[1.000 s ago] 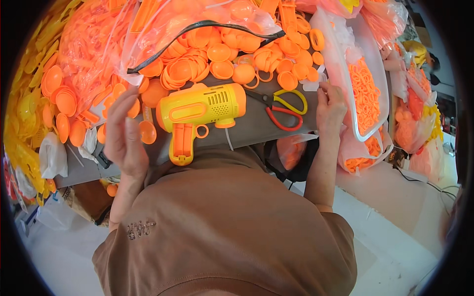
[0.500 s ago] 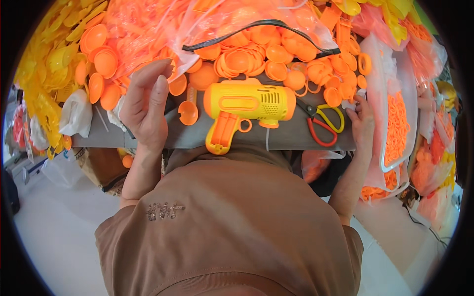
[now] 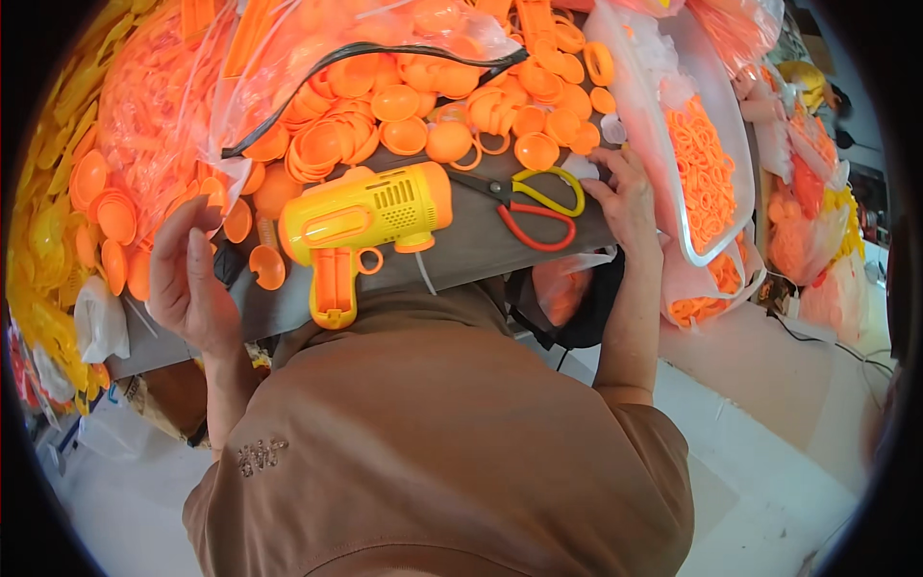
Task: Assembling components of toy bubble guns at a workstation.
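A yellow and orange toy gun [image 3: 361, 216] lies on the grey table [image 3: 471, 252] in front of me, its grip toward my body. Left of it, my left hand [image 3: 192, 288] is raised near the table edge, thumb and fingers apart, with nothing seen in it. My right hand [image 3: 630, 202] reaches over the table's right part, beside a small clear plastic piece [image 3: 580, 167]. Its thumb and forefinger are spread; whether they touch the piece I cannot tell. Between that hand and the toy gun lie scissors [image 3: 540, 213] with one red and one yellow handle, slightly apart.
Orange round cups [image 3: 332, 142] and a pink-tinted clear bag [image 3: 163, 115] pile up along the back. Yellow plastic parts [image 3: 48, 231] heap at the far left. A white bin [image 3: 676, 183] of small orange rings [image 3: 707, 163] stands at the right. A white cable tie [image 3: 426, 273] lies nearby.
The view has turned to the right, so the table's things sit farther left in it and tilted. My right hand's thumb and forefinger look a little more spread; the toy gun appears unmoved on the table.
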Action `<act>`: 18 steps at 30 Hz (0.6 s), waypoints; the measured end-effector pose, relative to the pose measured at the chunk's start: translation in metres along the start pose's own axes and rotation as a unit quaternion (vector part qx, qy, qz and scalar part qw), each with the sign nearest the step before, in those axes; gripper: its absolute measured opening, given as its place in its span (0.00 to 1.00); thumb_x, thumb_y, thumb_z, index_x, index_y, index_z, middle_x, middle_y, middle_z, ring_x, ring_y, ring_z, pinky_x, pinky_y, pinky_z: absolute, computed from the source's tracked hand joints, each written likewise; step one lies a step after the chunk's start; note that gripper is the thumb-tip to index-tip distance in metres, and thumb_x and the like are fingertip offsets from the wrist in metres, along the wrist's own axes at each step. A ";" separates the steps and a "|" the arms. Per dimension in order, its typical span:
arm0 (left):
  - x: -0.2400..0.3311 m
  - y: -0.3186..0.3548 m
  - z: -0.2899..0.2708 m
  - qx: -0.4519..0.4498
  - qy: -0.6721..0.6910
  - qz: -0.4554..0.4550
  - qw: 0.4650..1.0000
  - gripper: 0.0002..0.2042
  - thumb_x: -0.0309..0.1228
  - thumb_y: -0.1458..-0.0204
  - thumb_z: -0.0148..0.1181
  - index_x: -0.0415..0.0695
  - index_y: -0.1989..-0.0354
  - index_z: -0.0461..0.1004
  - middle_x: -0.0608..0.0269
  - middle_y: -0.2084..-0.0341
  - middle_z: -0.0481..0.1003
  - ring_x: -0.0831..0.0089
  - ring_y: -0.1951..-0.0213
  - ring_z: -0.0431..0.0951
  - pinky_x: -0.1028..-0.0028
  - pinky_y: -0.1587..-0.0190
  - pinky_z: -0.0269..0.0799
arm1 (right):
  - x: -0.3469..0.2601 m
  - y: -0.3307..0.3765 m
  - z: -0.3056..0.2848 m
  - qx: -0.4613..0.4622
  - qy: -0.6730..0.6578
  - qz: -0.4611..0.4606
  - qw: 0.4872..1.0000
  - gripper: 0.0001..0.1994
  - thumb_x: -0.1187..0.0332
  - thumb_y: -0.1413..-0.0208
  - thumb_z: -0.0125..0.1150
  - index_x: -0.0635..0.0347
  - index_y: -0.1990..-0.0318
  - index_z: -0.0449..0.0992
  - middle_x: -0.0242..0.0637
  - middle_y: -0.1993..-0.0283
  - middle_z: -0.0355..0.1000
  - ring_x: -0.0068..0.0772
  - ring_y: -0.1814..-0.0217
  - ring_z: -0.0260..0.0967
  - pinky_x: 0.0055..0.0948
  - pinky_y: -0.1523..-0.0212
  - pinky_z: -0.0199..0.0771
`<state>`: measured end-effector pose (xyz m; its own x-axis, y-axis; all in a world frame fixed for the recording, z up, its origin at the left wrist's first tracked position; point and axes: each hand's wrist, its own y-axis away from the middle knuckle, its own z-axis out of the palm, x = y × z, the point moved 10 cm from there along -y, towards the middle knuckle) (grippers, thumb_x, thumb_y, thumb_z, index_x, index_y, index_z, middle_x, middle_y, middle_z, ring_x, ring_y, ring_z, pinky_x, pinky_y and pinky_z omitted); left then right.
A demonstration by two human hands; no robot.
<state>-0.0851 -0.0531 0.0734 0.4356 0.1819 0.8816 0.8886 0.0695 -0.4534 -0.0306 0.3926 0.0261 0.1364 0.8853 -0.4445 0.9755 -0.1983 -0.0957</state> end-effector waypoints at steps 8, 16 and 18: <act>-0.003 0.006 0.011 -0.039 0.012 -0.014 0.999 0.11 0.20 0.45 0.48 0.31 0.55 0.70 0.55 0.62 0.73 0.73 0.60 0.72 0.75 0.54 0.67 | -0.004 -0.005 0.003 -0.042 0.001 -0.003 0.999 0.21 0.78 0.58 0.60 0.57 0.52 0.73 0.37 0.68 0.63 0.34 0.64 0.62 0.30 0.62 0.64; -0.001 0.010 0.017 -0.066 0.004 -0.018 0.998 0.11 0.19 0.45 0.48 0.32 0.55 0.70 0.56 0.62 0.73 0.73 0.59 0.72 0.75 0.53 0.67 | 0.004 -0.007 0.003 -0.032 -0.010 -0.002 0.999 0.10 0.76 0.58 0.62 0.64 0.65 0.71 0.38 0.68 0.63 0.35 0.65 0.64 0.32 0.63 0.65; -0.002 0.011 0.018 -0.069 0.008 -0.018 0.997 0.11 0.19 0.45 0.48 0.32 0.55 0.70 0.56 0.62 0.73 0.73 0.59 0.72 0.75 0.53 0.67 | 0.003 -0.006 0.001 -0.010 0.008 -0.024 1.000 0.09 0.76 0.59 0.63 0.65 0.69 0.70 0.37 0.70 0.63 0.34 0.66 0.64 0.29 0.65 0.64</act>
<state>-0.0787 -0.0351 0.0638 0.4047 0.1664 0.8992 0.9144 -0.0608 -0.4002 -0.0365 0.3962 0.0248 0.0910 0.9002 -0.4258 0.9842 -0.1466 -0.0997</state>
